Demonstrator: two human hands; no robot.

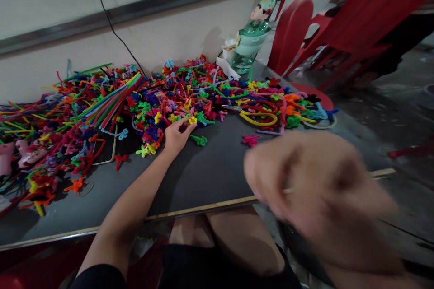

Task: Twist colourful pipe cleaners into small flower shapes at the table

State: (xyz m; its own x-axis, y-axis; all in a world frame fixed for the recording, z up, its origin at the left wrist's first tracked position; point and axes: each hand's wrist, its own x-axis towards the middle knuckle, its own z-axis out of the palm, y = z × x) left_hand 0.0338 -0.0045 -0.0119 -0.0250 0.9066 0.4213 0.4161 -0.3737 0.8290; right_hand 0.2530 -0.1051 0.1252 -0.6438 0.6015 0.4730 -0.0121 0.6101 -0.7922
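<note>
My left hand point(176, 136) reaches to the front of the pile, thumb and fingers pinched on a small yellow pipe-cleaner flower point(192, 120). Close beside it lie a green pipe-cleaner flower point(200, 140) and another green one point(203, 118). My right hand point(308, 185) is raised near the camera, large and blurred by motion. Its fingers look curled closed; what they hold, if anything, I cannot make out. Beyond it, yellow-handled scissors point(259, 117) lie on the pile's edge. A magenta pipe-cleaner flower point(250, 140) rests apart on the dark table point(210, 171).
A heap of coloured pipe-cleaner pieces point(162, 99) runs along the wall, with a bundle of straight pipe cleaners point(115, 101) on top. A green bottle with a doll-head lid point(251, 38) stands at the back. Red chairs point(293, 31) are at the right.
</note>
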